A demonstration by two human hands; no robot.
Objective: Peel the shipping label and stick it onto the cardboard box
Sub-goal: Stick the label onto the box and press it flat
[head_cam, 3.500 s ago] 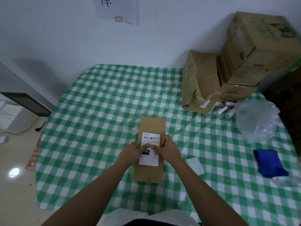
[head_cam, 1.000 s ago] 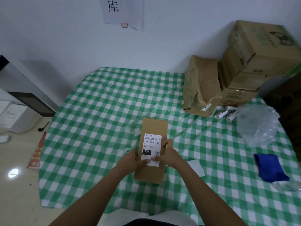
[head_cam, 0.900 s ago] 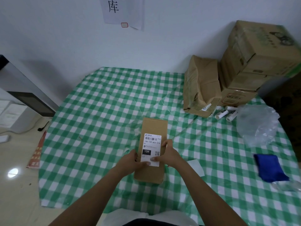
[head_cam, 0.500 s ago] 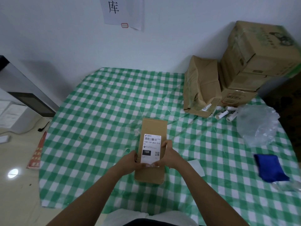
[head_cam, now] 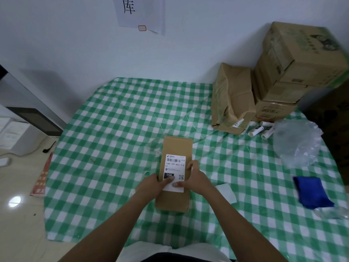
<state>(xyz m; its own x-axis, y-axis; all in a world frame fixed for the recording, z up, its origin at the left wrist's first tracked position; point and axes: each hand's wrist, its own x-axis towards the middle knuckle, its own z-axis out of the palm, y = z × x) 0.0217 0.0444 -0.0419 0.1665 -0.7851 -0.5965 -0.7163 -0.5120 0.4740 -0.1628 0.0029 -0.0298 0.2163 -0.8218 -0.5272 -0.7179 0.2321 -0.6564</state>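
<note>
A long brown cardboard box (head_cam: 177,146) lies flat on the green checked tablecloth (head_cam: 105,148). A white shipping label (head_cam: 174,165) with a barcode and a black "15H" block lies on the box's top face. My left hand (head_cam: 150,185) rests at the box's left side with its thumb on the label's lower left part. My right hand (head_cam: 196,179) sits at the right side, thumb pressing the label's lower edge and fingers along the label's right edge. Both hands press flat; neither grips anything.
A white backing sheet (head_cam: 226,192) lies right of the box. Farther right are a blue cloth (head_cam: 310,192) and a clear plastic bag (head_cam: 297,142). Stacked cartons (head_cam: 298,70), a crumpled brown box (head_cam: 233,103) and small white tubes (head_cam: 261,130) stand at the back right.
Both thumbs have slid down the label from its middle to its lower part. The box and label have stayed in place.
</note>
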